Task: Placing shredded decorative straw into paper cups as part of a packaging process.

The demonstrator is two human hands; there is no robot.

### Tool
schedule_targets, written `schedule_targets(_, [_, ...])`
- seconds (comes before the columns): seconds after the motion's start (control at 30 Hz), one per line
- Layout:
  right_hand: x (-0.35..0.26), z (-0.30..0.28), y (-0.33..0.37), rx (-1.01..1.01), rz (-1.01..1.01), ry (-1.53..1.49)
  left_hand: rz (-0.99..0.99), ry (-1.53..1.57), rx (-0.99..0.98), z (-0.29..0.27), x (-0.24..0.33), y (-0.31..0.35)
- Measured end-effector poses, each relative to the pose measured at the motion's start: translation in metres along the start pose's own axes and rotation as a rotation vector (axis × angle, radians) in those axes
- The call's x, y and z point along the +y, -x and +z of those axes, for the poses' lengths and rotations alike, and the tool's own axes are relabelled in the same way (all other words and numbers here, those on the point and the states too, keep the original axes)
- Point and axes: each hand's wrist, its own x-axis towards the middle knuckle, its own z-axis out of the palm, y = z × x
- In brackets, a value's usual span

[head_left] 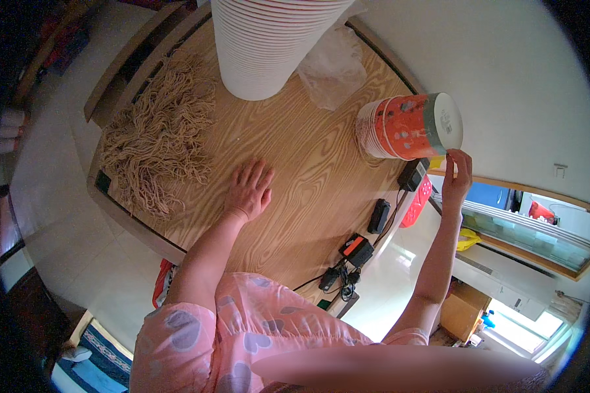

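My left hand (250, 188) rests palm down on the wood-grain table (295, 190), fingers stretched and slightly apart, holding nothing. At the table's right side stands a short stack of upturned paper cups. Its topmost paper cup (410, 124) is red with a grey-green band and a white base. With bent fingers, my right hand (459, 173) grips the edge of this cup's base; the grip is partly hidden. A tall stack of white paper cups (259, 52) rises at the far side of the table.
A heap of beige yarn (167, 131) covers the table's left side. A crumpled clear plastic bag (334, 65) lies beside the tall stack. Along the right edge are a black box (377, 216), an orange-and-black device (356, 249) and tangled cables. A wall stands beyond the right edge.
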Motion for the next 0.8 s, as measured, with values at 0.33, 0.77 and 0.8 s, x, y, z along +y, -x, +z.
schedule_targets(0.33, [-0.003, 0.006, 0.001, -0.050, -0.067, 0.012, -0.001, 0.017, 0.009, 0.001, 0.000, 0.000])
schedule_targets(0.77, [0.006, 0.005, 0.002, -0.088, -0.118, 0.085, 0.016, 0.007, 0.025, 0.001, 0.000, -0.002])
schedule_targets(0.8, [0.001, 0.004, 0.000, -0.088, -0.118, 0.084, 0.015, 0.006, 0.024, 0.001, 0.000, -0.001])
